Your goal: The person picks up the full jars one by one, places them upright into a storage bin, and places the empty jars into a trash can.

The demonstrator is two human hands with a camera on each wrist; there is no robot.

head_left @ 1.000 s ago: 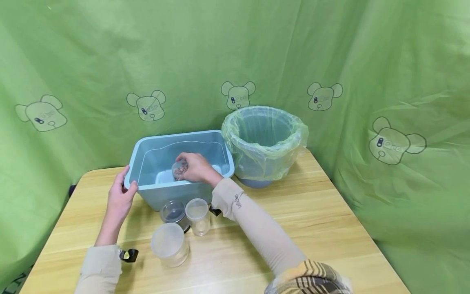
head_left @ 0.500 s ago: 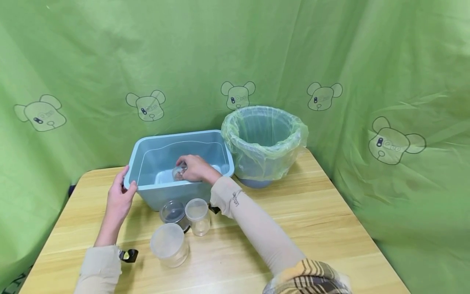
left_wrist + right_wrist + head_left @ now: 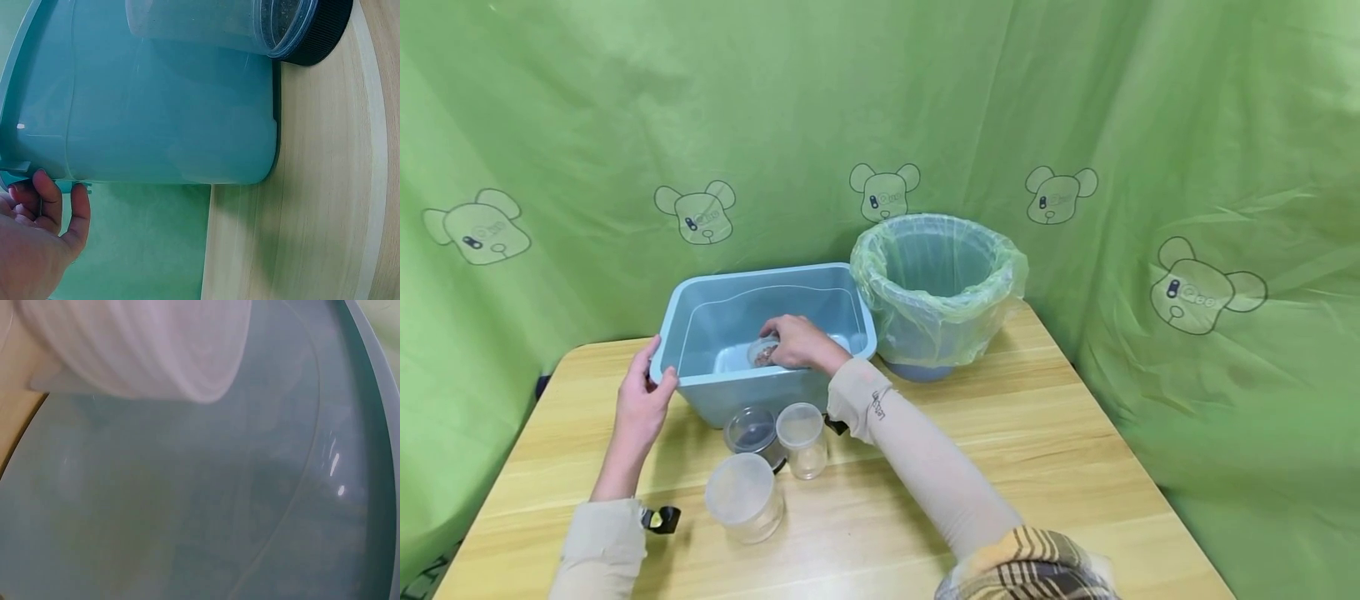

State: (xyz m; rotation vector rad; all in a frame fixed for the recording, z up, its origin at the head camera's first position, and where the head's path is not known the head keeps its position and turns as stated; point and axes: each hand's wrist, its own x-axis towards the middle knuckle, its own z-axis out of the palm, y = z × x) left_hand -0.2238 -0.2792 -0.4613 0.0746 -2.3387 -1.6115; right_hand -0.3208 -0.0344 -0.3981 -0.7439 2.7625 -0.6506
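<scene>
A light blue plastic bin (image 3: 730, 392) stands on the table. My left hand (image 3: 642, 404) grips its left front corner, fingers outside and thumb near the rim; the left wrist view shows this hand (image 3: 44, 231) at the bin's edge. Reaching over the front rim, my right hand (image 3: 805, 343) holds a small clear container (image 3: 762, 353) with reddish-brown bits low inside the bin. Part of that container is hidden by the fingers. In front of the bin stand a wide clear jar (image 3: 745, 500), a narrower clear jar (image 3: 802, 442) and a clear jar with a black base (image 3: 752, 433).
A bucket lined with a green plastic bag (image 3: 936, 300) stands right of the bin, close to its rim. Wooden tabletop (image 3: 970, 450) extends to the right and front. Green curtain (image 3: 790, 125) hangs behind and at the sides.
The small container in my right hand has shifted slightly and changed its tilt, its bits showing differently. My left hand stays on the bin's corner. The jars stand as before.
</scene>
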